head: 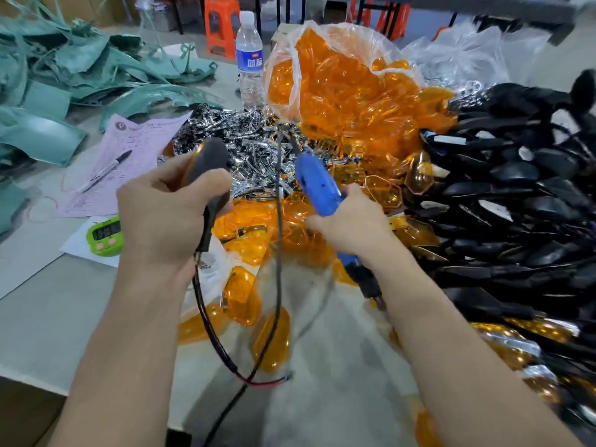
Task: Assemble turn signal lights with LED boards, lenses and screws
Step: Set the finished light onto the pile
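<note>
My left hand (167,217) grips a black turn signal light (209,162) with an orange lens edge, held upright above the table; its black stem and red-black wire (219,343) hang down from my fist. My right hand (351,227) holds a blue electric screwdriver (317,185), tip pointing down by my wrist, its dark cable running up and over. Loose orange lenses (245,291) lie below both hands. A heap of chrome reflector parts (245,146) sits behind them.
A clear bag of orange lenses (348,88) stands at the back centre. Black housings (516,195) pile up on the right. A water bottle (249,59), pink paper with a marker (106,171), a green timer (104,235) and green plastic scraps (64,75) lie left.
</note>
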Tool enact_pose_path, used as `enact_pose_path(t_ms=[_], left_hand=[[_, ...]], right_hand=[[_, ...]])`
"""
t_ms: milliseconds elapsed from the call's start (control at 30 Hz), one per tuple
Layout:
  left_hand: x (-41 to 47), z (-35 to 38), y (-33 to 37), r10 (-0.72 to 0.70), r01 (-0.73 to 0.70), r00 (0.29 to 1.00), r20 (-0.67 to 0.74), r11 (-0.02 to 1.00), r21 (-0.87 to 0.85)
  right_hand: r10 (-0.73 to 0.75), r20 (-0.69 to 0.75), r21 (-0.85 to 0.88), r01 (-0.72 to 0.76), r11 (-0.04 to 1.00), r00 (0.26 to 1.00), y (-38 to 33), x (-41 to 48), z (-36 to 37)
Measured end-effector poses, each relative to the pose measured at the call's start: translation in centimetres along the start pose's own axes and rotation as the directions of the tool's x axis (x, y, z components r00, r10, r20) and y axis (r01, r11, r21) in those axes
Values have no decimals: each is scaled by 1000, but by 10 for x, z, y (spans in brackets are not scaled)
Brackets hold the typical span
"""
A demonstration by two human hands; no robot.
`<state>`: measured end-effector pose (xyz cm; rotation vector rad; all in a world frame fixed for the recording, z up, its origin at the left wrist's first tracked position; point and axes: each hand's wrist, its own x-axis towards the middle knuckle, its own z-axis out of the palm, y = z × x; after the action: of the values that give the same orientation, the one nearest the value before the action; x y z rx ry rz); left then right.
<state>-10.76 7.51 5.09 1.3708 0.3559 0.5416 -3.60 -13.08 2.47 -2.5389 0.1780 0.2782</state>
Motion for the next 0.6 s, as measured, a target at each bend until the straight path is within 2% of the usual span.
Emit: enact_pose_path(t_ms=[67,233,300,333,367,400,433,467,500,533,600], left_hand=[[-5,4,5,63,-68,996,64,995,70],[-30,23,-9,106,-193,951,291,937,291],[-41,33,-23,100,-215,931,350,928,305],[-46,37,-30,93,-206,936,341,927,314],[-50,39,-38,91,-200,946,310,918,341],[-54,41,-44,99,-200,957,271,905,376],[-59,43,-50,110,-201,964,240,894,401],[-64,45,-55,114,-200,968,224,891,408],[-69,47,-59,104,-192,968,229,895,403],[-73,50,-62,80,-181,962,260,901,394],[-78,52,-67,5,-165,921,390,911,377]], right_hand=[[-26,-12,-133,24,991,1000,-2,2,15],[-101,-92,-240,76,968,991,1,2,41],[-189,-168,-239,146,960,968,1,-5,37],[-253,-225,-172,217,961,941,4,-10,34],[-287,-296,-20,295,955,911,8,-16,30],[-255,-342,229,343,911,904,13,-25,27],[-199,-308,508,337,792,931,16,-35,25],[-194,-185,734,267,625,963,18,-47,24],[-243,-36,873,149,464,969,21,-58,27],[-303,65,923,58,381,951,25,-65,31],[-340,128,936,0,353,932,34,-72,36]])
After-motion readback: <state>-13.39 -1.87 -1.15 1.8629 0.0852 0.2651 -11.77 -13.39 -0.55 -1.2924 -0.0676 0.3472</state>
